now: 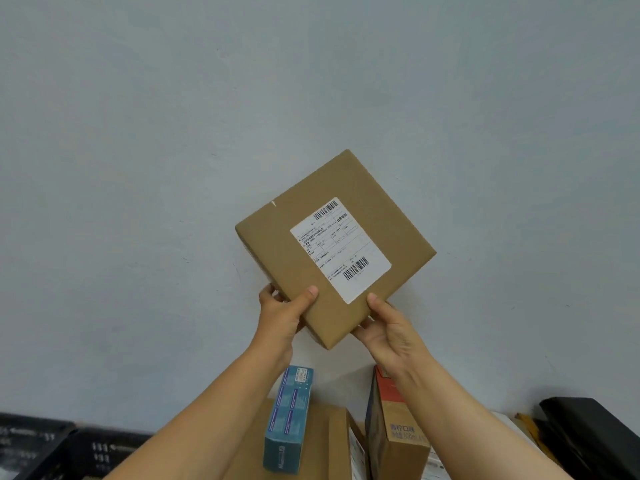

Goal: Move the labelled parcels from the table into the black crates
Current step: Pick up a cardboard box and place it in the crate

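Pale grey wall (173, 133) fills your head view. You hold a brown cardboard parcel (332, 244) aloft before it, white shipping label (341, 250) facing you: left hand (282, 311) grips its lower left edge, right hand (388, 327) its lower right. Below, a teal box (289, 420) stands among cartons; black crates (52, 448) sit lower left.

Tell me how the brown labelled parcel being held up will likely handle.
The brown parcel is probably stiff: its flat faces and edges hold straight. Probably light, since the left hand and right hand grip only one corner. Its smooth wrapping may slip.
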The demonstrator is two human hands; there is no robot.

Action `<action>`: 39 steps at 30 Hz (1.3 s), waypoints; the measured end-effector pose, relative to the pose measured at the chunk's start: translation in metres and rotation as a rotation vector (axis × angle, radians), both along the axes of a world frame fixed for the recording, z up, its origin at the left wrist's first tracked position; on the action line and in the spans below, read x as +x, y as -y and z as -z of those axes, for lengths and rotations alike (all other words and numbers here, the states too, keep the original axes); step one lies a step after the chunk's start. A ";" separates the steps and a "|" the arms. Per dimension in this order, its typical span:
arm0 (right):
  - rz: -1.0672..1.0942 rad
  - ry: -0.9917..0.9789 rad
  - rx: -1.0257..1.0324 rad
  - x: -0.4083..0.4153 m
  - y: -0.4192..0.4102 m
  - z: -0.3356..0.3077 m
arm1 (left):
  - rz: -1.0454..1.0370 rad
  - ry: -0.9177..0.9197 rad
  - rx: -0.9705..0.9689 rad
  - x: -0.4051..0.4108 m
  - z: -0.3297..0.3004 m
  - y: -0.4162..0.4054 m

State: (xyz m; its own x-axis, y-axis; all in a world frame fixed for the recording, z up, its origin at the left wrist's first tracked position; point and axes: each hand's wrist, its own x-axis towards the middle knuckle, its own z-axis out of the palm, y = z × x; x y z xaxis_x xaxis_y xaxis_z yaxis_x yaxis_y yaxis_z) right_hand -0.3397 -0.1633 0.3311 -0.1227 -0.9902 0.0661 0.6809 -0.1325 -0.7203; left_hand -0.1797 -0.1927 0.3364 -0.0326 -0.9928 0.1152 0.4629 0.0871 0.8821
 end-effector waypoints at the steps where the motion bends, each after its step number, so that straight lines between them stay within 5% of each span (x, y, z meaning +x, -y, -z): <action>1: -0.021 -0.002 0.009 0.001 0.001 0.003 | -0.012 -0.036 0.006 0.000 0.000 0.000; 4: -0.011 -0.118 0.069 -0.003 0.002 0.005 | -0.062 -0.060 0.000 0.009 -0.005 0.004; 9: 0.299 -0.408 0.088 -0.040 -0.002 0.000 | -0.069 0.066 -0.083 0.037 -0.012 0.015; 15: 0.272 -0.669 -0.024 -0.058 -0.009 0.004 | -0.098 0.193 -0.155 0.050 -0.015 0.008; 28: 0.062 -0.717 0.026 -0.002 -0.016 0.053 | -0.348 0.389 -0.052 0.105 0.044 -0.028; 39: -0.057 -0.673 0.117 0.180 -0.030 0.086 | -0.397 0.540 0.040 0.289 0.083 -0.069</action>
